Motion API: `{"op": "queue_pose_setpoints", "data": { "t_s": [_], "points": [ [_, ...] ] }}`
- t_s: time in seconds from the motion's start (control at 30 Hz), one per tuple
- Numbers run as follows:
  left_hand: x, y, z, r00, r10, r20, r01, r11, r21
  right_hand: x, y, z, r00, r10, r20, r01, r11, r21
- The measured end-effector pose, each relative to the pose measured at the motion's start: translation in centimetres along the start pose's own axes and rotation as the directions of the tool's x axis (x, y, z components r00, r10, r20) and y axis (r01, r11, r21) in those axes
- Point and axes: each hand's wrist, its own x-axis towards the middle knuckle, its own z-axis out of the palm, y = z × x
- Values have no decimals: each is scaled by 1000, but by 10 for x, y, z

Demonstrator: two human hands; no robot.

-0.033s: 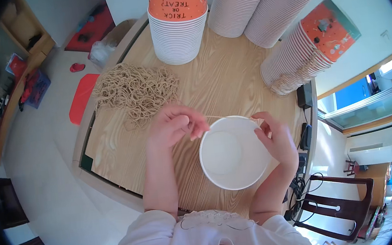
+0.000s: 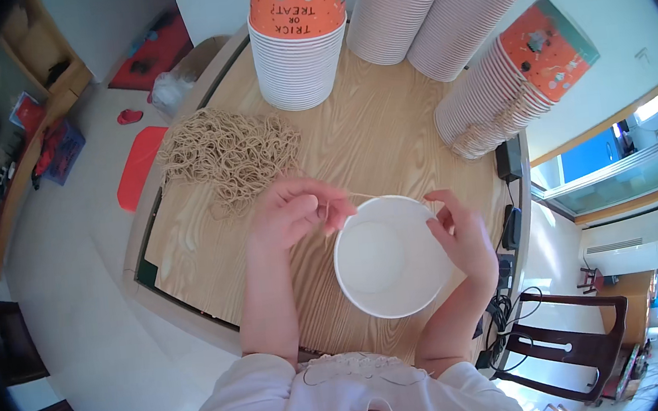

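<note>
A white paper bucket (image 2: 370,257) stands in front of me on the table, its mouth facing up and its inside bare. At its right rim my right hand (image 2: 467,235) is closed, thumb toward the inside and fingers along the outer edge. My left hand (image 2: 297,209) is beside the far left rim, pinching a thin tan string (image 2: 364,196) that runs to the far edge of the bucket. Beyond my left hand lies a loose heap of the same tan string (image 2: 231,155). The string's end near my right fingers is too fine to make out.
A tall stack of orange-and-white paper buckets (image 2: 295,73) stands at the far side, with white ribbed stacks (image 2: 404,5) beside it. Another stack (image 2: 487,108), hung with tan strings, leans at the right. Black adapters (image 2: 509,161) and cables line the right table edge, near a dark chair (image 2: 568,341).
Both hands and the bucket stay nearly in place. My left hand has shifted very slightly to the right, and the view has moved a little.
</note>
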Motion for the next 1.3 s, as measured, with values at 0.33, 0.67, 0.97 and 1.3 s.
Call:
{"op": "queue_pose_setpoints", "data": {
  "t_s": [0.33, 0.67, 0.97, 1.3],
  "points": [
    [-47, 25, 93, 995, 64, -82, -22, 897, 441, -93, -31, -7, 988, 128, -87, -118, 987, 110],
    [-83, 52, 148, 957, 90, -276, 144, 679, 719, 4, -63, 63, 928, -324, 183, 368, 873, -319],
    [-92, 51, 134, 910, 250, -330, 139, 567, 812, -40, -72, 20, 963, 71, 260, 128, 729, -673],
    [-66, 41, 159, 956, 268, -120, 55, 237, 970, -55, -121, 6, 838, -469, 277, 357, 857, 372]
  ]
}}
